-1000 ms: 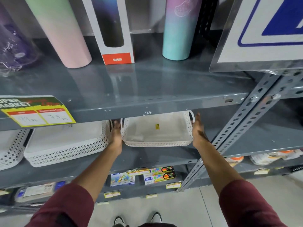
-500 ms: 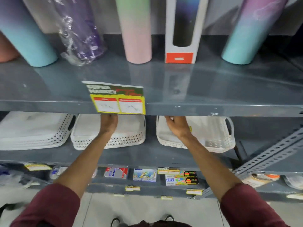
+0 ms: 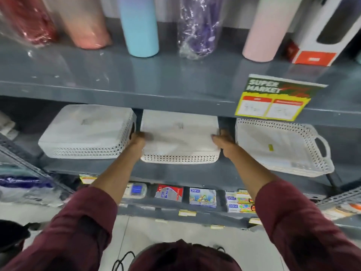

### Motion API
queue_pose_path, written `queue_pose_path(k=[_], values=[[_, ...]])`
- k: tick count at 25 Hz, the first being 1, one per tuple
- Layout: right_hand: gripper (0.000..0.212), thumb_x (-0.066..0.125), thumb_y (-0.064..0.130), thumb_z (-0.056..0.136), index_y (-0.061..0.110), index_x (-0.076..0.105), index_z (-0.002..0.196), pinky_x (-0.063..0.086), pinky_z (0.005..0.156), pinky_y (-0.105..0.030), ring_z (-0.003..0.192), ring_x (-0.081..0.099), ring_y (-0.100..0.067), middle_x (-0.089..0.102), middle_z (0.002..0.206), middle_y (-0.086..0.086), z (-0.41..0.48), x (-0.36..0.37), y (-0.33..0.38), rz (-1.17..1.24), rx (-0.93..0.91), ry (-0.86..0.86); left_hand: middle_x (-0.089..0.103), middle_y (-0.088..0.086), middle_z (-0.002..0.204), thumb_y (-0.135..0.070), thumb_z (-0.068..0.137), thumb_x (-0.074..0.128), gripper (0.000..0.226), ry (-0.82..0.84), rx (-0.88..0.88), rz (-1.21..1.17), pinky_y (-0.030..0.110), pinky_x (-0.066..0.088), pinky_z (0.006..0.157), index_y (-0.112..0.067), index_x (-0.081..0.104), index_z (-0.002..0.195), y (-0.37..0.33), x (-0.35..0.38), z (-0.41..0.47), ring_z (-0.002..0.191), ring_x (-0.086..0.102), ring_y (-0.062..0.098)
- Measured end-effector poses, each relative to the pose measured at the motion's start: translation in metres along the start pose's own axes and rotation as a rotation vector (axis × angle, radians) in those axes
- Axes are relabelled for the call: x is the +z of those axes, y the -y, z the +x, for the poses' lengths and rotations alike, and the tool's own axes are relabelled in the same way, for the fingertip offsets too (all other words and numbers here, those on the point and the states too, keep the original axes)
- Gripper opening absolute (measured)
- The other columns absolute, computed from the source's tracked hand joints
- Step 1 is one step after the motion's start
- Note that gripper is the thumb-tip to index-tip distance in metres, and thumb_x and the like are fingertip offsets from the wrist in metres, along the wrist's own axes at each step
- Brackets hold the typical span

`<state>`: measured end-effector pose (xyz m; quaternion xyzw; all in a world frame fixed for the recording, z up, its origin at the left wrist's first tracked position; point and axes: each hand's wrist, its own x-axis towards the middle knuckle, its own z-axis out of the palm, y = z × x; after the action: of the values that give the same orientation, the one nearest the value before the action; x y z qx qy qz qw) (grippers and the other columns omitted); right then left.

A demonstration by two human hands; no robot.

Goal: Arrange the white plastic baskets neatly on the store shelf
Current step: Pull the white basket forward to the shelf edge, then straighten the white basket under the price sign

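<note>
Three white plastic baskets sit in a row on the grey middle shelf, under the shelf above. The middle basket lies with its perforated long side facing out, close to the shelf's front edge. The left hand is at its left end and the right hand at its right end, and each hand's fingers curl over the rim there to grip it, though motion blur softens the fingertips. Both arms reach forward in maroon sleeves. The left basket stands just beside the left hand, with a narrow gap between it and the middle basket. The right basket lies slightly apart on the other side and is turned askew, its looped handle pointing right and its front corner at the shelf's edge. On the upper shelf stand a blue tumbler, a purple tumbler wrapped in clear film, a pale pink tumbler and a white carton with a red label. A yellow and green price tag hangs from that shelf's front lip above the right basket. Small colourful packs line the lower shelf.
</note>
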<state>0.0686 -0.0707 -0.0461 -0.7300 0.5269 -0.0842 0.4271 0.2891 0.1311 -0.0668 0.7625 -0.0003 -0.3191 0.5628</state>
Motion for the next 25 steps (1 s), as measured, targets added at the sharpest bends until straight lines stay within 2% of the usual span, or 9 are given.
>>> queue_pose_path(k=[3,5,7,10,12,15,19,22,25], values=[[0.049,0.057,0.010,0.090,0.024,0.051,0.137,0.047,0.074,-0.020,0.108,0.059,-0.016,0.060,0.129,0.004,-0.004,-0.007,-0.006,0.175,-0.151,-0.144,0.059,-0.005,0.092,0.003,0.091,0.042,0.032,0.064,0.255,-0.054,0.020,0.049,0.065,-0.025,0.052,0.102,-0.014,-0.009,-0.019,0.078,0.056,0.009],[0.041,0.048,0.012,0.091,0.035,0.060,0.123,0.048,0.079,-0.023,0.098,0.060,-0.011,0.066,0.115,0.009,-0.012,-0.016,-0.001,0.368,-0.176,-0.212,0.063,-0.014,0.099,0.003,0.084,0.037,0.045,0.074,0.407,-0.115,0.010,0.047,0.077,-0.033,0.058,0.099,-0.022,-0.018,-0.024,0.090,0.058,0.001],[0.034,0.038,0.010,0.093,0.023,0.069,0.099,0.044,0.070,-0.023,0.076,0.056,-0.012,0.063,0.086,0.005,-0.028,-0.025,0.001,0.733,-0.041,-0.213,0.069,-0.009,0.106,0.002,0.082,0.034,0.054,0.104,0.355,-0.245,0.020,0.048,0.079,-0.038,0.069,0.092,-0.020,-0.026,-0.019,0.095,0.062,0.012],[0.035,0.043,0.022,0.072,0.011,0.068,0.095,0.045,0.084,-0.034,0.085,0.062,-0.025,0.067,0.094,-0.007,-0.043,-0.031,-0.020,1.049,0.079,-0.097,0.066,0.011,0.112,-0.027,0.083,0.041,0.032,0.173,0.132,-0.471,0.038,0.050,0.086,-0.020,0.070,0.096,-0.003,-0.030,-0.021,0.102,0.063,0.030],[0.041,0.038,0.032,0.075,0.007,0.065,0.093,0.044,0.078,-0.033,0.078,0.056,-0.027,0.063,0.085,-0.009,-0.047,-0.029,-0.032,0.973,0.144,-0.098,0.062,0.014,0.115,-0.038,0.087,0.037,0.040,0.155,0.068,-0.464,0.045,0.044,0.095,-0.012,0.055,0.111,0.008,-0.025,-0.025,0.110,0.057,0.032],[0.041,0.034,0.056,0.077,0.022,0.057,0.080,0.038,0.070,-0.033,0.071,0.048,-0.020,0.054,0.077,-0.001,-0.038,-0.019,-0.040,0.775,0.198,-0.076,0.066,0.017,0.119,-0.056,0.092,0.031,0.065,0.188,-0.019,-0.315,0.044,0.047,0.095,-0.008,0.059,0.126,0.013,-0.016,-0.024,0.114,0.061,0.034],[0.046,0.032,0.039,0.101,0.019,0.044,0.141,0.034,0.109,-0.042,0.125,0.051,-0.031,0.053,0.140,-0.010,-0.046,-0.014,-0.034,0.198,0.044,-0.112,0.046,0.009,0.152,-0.073,0.085,0.027,0.085,0.228,-0.052,-0.110,0.047,0.028,0.118,-0.016,0.045,0.145,0.008,-0.018,-0.019,0.140,0.043,0.029],[0.053,0.043,0.025,0.098,0.018,0.032,0.149,0.036,0.114,-0.042,0.138,0.042,-0.030,0.038,0.156,-0.008,-0.060,-0.003,0.001,-0.062,-0.498,-0.395,0.055,0.005,0.143,-0.048,0.097,0.041,0.057,0.121,0.194,-0.059,0.032,0.035,0.110,-0.009,0.055,0.136,-0.014,-0.033,-0.029,0.134,0.050,0.021],[0.039,0.048,0.023,0.101,0.014,0.046,0.138,0.050,0.097,-0.027,0.120,0.057,-0.025,0.053,0.143,-0.008,-0.079,0.033,0.057,0.066,-0.570,-0.217,0.066,0.011,0.130,-0.031,0.098,0.049,0.039,-0.048,0.391,-0.068,0.026,0.039,0.106,-0.006,0.067,0.121,-0.040,-0.070,-0.020,0.125,0.058,0.021]])
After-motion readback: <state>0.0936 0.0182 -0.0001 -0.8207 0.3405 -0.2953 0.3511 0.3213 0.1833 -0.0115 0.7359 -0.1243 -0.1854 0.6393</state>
